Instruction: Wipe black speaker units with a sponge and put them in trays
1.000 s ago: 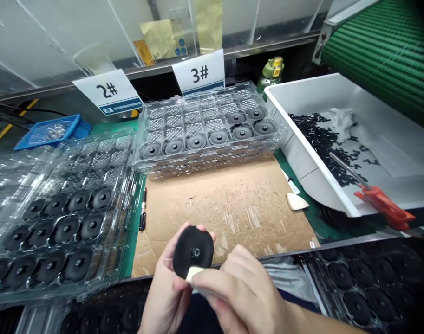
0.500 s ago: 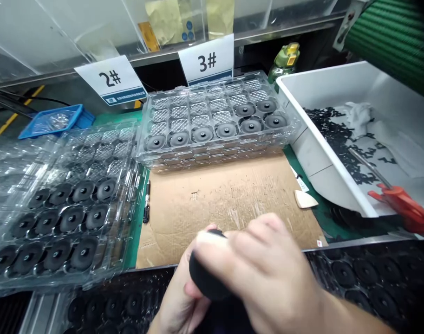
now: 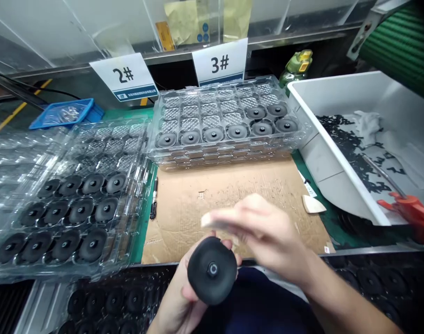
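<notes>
My left hand grips a black rounded-square disc with a small ring-shaped hub at its centre, the dished face turned up towards me. Just above and to the right of it, apart from the disc, is my right hand, smeared by motion. A small off-white piece shows at its fingertips, too blurred to name its kind. Behind both hands lies a cardboard sheet. On the sheet's right edge rests a cream wedge-shaped pad.
Clear plastic trays with black discs stand at the back and left. A white bin at right holds small black parts and a red-handled tool lies at its rim. A marker lies left of the cardboard.
My right hand has lifted off the disc, up and to the right. The disc in my left hand now faces me, its hub uncovered. The view has shifted slightly.
</notes>
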Demonstrator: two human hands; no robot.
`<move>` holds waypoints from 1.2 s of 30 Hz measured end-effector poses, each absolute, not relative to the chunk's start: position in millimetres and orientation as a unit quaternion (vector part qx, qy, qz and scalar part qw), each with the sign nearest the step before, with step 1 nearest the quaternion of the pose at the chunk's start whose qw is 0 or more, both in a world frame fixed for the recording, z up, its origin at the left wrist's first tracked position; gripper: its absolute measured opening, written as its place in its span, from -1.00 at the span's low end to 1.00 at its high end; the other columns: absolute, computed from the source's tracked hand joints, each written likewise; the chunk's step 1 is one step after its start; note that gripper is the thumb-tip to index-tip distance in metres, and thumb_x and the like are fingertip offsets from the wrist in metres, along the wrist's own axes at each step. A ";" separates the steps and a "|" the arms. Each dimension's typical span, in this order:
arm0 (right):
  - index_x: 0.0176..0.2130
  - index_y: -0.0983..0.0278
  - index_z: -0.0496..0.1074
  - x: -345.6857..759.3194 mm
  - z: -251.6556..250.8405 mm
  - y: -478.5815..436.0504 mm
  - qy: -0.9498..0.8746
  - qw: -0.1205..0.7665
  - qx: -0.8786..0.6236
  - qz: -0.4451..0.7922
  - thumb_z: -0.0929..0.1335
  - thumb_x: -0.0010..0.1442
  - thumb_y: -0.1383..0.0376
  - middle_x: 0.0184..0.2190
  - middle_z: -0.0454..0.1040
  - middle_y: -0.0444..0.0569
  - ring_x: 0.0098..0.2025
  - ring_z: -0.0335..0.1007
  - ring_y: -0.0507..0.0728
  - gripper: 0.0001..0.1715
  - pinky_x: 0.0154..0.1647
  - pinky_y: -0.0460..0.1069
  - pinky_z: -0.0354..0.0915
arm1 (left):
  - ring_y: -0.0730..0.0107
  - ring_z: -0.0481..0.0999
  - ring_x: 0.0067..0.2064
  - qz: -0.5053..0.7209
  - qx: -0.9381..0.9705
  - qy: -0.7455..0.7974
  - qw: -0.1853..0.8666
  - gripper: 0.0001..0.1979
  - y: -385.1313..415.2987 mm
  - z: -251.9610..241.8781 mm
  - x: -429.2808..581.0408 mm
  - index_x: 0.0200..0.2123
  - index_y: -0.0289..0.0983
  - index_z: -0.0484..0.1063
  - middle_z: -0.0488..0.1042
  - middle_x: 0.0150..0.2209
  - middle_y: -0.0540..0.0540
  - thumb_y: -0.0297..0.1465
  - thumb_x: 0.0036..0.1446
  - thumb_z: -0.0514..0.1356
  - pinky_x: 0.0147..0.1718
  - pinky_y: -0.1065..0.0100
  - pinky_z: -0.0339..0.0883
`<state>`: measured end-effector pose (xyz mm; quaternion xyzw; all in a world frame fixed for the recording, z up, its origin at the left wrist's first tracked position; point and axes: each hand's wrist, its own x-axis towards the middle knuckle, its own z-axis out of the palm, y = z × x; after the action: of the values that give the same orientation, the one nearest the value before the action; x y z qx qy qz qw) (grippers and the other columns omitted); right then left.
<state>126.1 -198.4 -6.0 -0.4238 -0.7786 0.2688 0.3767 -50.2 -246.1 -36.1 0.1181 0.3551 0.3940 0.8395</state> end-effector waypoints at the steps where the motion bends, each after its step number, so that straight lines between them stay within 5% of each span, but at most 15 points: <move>1: -0.03 0.14 0.38 132.4 -17.7 -195.5 -0.738 0.374 -0.483 0.287 0.21 0.27 0.30 -0.34 0.44 -0.10 -0.38 0.32 0.04 -0.70 -0.37 -0.05 0.25 | 0.06 0.45 -0.06 0.402 0.111 0.330 0.847 -0.38 -245.4 -36.4 -51.0 -0.10 -0.09 0.45 0.47 -0.07 -0.06 -0.15 -0.34 0.40 -0.07 0.17 0.32; 10: 0.03 0.17 0.32 131.4 -137.3 -241.6 -0.725 0.282 -0.555 0.295 0.15 0.27 0.35 -0.25 0.49 -0.04 -0.25 0.40 0.11 -0.63 -0.26 0.05 0.27 | 0.19 0.40 0.02 0.402 0.086 0.219 0.885 -0.45 -243.2 -45.6 -65.4 -0.02 -0.02 0.38 0.41 0.03 0.00 -0.20 -0.15 0.34 -0.06 0.35 0.34; 17: 0.07 0.19 0.26 128.0 -139.8 -247.3 -0.735 0.276 -0.559 0.267 0.15 0.29 0.35 -0.21 0.47 -0.04 -0.26 0.36 0.08 -0.63 -0.26 0.04 0.21 | 0.16 0.39 0.05 0.415 0.075 0.205 0.883 -0.47 -243.8 -50.5 -67.0 0.00 -0.04 0.37 0.40 0.05 -0.03 -0.21 -0.11 0.31 -0.02 0.33 0.32; 23: 0.00 0.17 0.37 127.1 -140.8 -241.7 -0.774 0.250 -0.522 0.258 0.19 0.26 0.31 -0.44 0.44 -0.07 -0.41 0.28 0.09 -0.65 -0.35 0.03 0.15 | 0.11 0.40 0.04 0.408 0.052 0.240 0.879 -0.46 -245.8 -51.6 -62.0 -0.03 -0.04 0.40 0.42 0.04 -0.02 -0.19 -0.17 0.32 -0.02 0.29 0.32; 26: -0.09 0.16 0.42 131.9 -122.8 -224.9 -0.759 0.265 -0.530 0.270 0.21 0.25 0.31 -0.44 0.45 -0.10 -0.39 0.33 0.08 -0.71 -0.35 0.01 0.21 | 0.09 0.38 0.06 0.427 0.055 0.249 0.868 -0.48 -246.7 -52.2 -56.1 -0.02 -0.05 0.39 0.39 0.06 -0.07 -0.20 -0.13 0.30 -0.01 0.27 0.31; 31: 0.07 0.16 0.24 126.3 -35.2 -222.1 -0.677 0.389 -0.577 0.240 0.18 0.28 0.35 -0.10 0.41 -0.04 -0.13 0.34 0.09 -0.63 -0.22 -0.01 0.27 | 0.11 0.38 0.05 0.445 0.081 0.319 0.833 -0.45 -246.9 -48.6 -42.1 0.00 -0.08 0.37 0.39 0.05 -0.07 -0.25 -0.14 0.34 0.02 0.24 0.28; 34: 0.03 0.30 0.29 111.0 5.3 -235.0 -0.747 0.439 -0.462 0.187 0.21 0.22 0.39 -0.29 0.46 0.00 -0.29 0.35 0.12 -0.64 -0.26 0.05 0.22 | 0.21 0.43 -0.01 0.453 0.083 0.369 0.807 -0.54 -245.0 -44.0 -34.7 -0.06 -0.09 0.42 0.46 -0.04 -0.03 -0.32 -0.11 0.34 0.02 0.27 0.28; 36: -0.07 0.34 0.35 103.4 15.2 -236.6 -0.785 0.396 -0.420 0.225 0.19 0.22 0.42 -0.39 0.45 -0.03 -0.38 0.32 0.08 -0.71 -0.33 0.03 0.19 | 0.23 0.44 -0.04 0.464 0.095 0.376 0.797 -0.50 -242.9 -41.9 -31.5 -0.08 -0.07 0.43 0.48 -0.07 -0.01 -0.33 -0.18 0.38 -0.01 0.30 0.31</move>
<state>103.4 -236.6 15.2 -0.4201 -0.7852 0.2245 0.3957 -31.5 -242.9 -41.9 0.0947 0.3759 0.4638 0.7966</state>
